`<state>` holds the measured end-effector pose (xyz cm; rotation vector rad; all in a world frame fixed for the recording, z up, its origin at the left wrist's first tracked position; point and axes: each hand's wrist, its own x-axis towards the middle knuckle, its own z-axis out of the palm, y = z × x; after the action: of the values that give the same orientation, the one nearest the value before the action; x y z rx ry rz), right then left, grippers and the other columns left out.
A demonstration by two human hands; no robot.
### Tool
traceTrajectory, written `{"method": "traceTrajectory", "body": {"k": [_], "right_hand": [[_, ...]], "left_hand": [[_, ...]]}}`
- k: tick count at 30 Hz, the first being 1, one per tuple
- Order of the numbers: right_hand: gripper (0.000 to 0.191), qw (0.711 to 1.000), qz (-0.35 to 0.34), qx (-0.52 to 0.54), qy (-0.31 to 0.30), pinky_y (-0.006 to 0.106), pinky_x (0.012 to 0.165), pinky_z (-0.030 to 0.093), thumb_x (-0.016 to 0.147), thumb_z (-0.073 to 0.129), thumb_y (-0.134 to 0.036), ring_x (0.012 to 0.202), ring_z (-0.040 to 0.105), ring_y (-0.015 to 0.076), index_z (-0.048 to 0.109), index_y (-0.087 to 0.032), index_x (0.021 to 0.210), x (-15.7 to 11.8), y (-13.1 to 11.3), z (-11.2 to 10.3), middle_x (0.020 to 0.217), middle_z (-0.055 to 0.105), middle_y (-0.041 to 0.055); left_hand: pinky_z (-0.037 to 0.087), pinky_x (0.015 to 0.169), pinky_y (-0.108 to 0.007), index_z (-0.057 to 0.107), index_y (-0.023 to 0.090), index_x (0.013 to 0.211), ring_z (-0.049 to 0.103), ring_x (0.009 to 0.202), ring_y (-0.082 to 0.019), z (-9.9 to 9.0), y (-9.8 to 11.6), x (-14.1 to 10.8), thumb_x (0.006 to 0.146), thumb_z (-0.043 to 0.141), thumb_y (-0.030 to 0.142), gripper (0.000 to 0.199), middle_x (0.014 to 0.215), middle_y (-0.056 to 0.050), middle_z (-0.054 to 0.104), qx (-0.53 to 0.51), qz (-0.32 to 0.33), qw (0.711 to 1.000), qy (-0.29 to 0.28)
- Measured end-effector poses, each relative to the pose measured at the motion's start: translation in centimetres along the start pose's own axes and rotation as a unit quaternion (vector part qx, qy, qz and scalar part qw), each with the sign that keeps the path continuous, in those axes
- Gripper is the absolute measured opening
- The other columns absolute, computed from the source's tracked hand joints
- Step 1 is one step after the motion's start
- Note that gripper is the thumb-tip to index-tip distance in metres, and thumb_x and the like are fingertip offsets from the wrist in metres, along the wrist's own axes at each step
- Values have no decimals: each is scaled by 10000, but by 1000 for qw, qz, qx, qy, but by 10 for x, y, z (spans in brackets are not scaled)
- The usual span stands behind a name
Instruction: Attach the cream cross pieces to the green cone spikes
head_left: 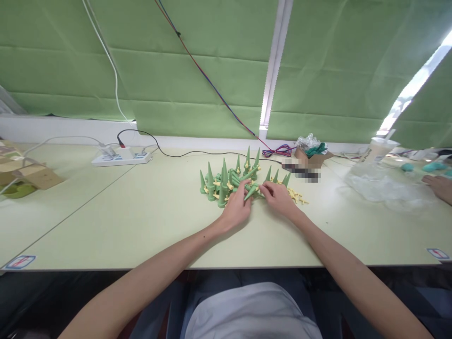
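My left hand (238,207) is closed around a green cone-shaped piece (250,192), which lies tilted with its tip toward me. At the wide end of that cone, the fingertips of my right hand (278,197) are pinched on a small yellow piece (257,189), partly hidden by the fingers. Several green cones (222,186) stand upright just left of and behind my hands, some with yellow pieces attached near their bases. More green cones (275,176) stand behind my right hand. Loose yellow pieces (298,196) lie in a small pile to its right.
A white power strip (122,157) with cables sits at the back left, near cardboard (38,174). A small box (312,157) holds crumpled plastic and something green. At right are a cup (381,149), a clear plastic bag (388,186) and another person's hand (439,186).
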<state>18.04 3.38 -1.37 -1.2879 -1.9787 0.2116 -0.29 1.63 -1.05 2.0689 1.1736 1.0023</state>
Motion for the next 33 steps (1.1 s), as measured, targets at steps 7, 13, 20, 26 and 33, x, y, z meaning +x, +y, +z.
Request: {"method": "traceTrajectory", "body": {"k": [7,13,20,26,33], "right_hand": [[360,1000,-1,-3,5,264,549,291,952,434,-381,491,380,126,452,-204,639,0,0,0,534,457,-23],[365,1000,0,-6,3,264,548,288,949,439,-386,490,374,123,450,-203,634,0,-1,-1,528,447,-26],[361,1000,5,-3,7,251,551,290,946,442,-386,498,373,116,460,-197,638,0,0,0,534,454,-28],[360,1000,5,2,12,245,558,300,951,430,-370,509,385,114,474,-194,640,0,-2,-1,548,467,-28],[352,1000,13,12,24,246,552,297,950,444,-376,509,394,109,483,-193,652,0,-3,-1,548,472,-32]], "left_hand": [[396,623,-277,457,238,1249,512,602,-156,0,1,-1,908,450,269,342,805,-17,610,2,-4,1000,-13],[393,617,-277,472,234,1230,517,592,-156,1,1,-1,904,456,270,329,803,-18,617,8,-4,1000,-9],[393,608,-276,482,231,1225,513,585,-153,0,1,-1,913,449,296,320,829,-25,631,7,-2,1000,-8],[398,614,-274,488,226,1203,502,559,-141,0,3,-1,936,432,347,299,779,-7,621,0,2,1000,-5],[416,647,-263,519,213,1094,545,580,-133,-1,4,0,949,424,336,212,704,15,616,-27,21,999,6]]}}
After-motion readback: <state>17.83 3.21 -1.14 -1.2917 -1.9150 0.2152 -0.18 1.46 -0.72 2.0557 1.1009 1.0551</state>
